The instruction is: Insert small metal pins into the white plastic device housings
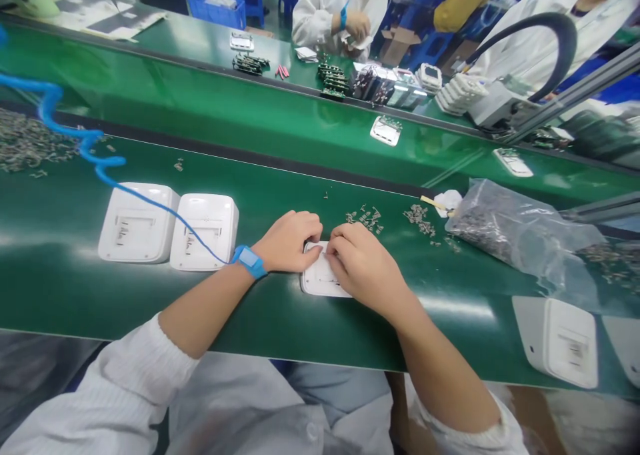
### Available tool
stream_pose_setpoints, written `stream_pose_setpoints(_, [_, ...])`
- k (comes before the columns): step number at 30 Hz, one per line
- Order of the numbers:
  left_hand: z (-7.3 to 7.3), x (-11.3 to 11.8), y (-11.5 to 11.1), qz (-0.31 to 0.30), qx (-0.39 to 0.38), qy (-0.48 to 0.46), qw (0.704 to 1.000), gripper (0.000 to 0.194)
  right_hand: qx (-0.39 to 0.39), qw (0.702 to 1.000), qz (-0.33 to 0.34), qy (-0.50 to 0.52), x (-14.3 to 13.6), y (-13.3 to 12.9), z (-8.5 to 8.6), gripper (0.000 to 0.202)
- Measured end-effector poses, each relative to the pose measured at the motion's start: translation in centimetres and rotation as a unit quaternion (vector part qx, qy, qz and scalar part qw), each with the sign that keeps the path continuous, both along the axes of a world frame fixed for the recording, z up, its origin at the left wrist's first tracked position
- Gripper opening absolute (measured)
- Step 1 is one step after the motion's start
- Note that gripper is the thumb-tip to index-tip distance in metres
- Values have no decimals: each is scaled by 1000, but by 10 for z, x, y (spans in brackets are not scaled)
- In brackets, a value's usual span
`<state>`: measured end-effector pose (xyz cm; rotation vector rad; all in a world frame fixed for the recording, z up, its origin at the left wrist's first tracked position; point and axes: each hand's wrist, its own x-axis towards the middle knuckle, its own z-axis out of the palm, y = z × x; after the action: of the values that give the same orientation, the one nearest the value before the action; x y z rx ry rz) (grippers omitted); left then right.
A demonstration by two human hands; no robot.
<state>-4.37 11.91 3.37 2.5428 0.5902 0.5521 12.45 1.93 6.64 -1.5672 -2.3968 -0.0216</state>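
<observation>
A white plastic housing [320, 283] lies on the green bench in front of me, partly hidden under my hands. My left hand [291, 241] holds its far left corner, with the thumb on top and the fingers curled over the back edge. A blue wrist strap [250, 261] with a coiled cord is on that wrist. Over the right part of the housing, my right hand [367, 268] has its fingertips pinched together on the recess; what is in them is too small to make out. Just behind the hands lie small metal clips [367, 219], loosely scattered.
Two white housings [204, 231] stand to the left, and another housing [571, 341] sits at the right edge. Another heap of metal parts [30, 141] lies far left. A clear plastic bag [500, 218] of parts lies right. Beyond a conveyor [240, 118], co-workers sit opposite.
</observation>
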Motion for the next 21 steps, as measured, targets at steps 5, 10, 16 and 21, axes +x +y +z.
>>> stream_pose_setpoints(5, [-1,0,0,-5,-7,4,1000,12,-11,999,-21,31,0,1,-4,18])
stream_pose_setpoints(10, [-2,0,-1,-3,-9,4,1000,14,-58,992,-63,96,5,9,-7,14])
stream_pose_setpoints(16, [-1,1,-1,-16,-14,15,1000,19,-90,991,36,91,25,2,4,3])
stream_pose_setpoints(21, [0,3,-2,-2,-28,22,999,20,-43,988,91,120,39,-4,2,20])
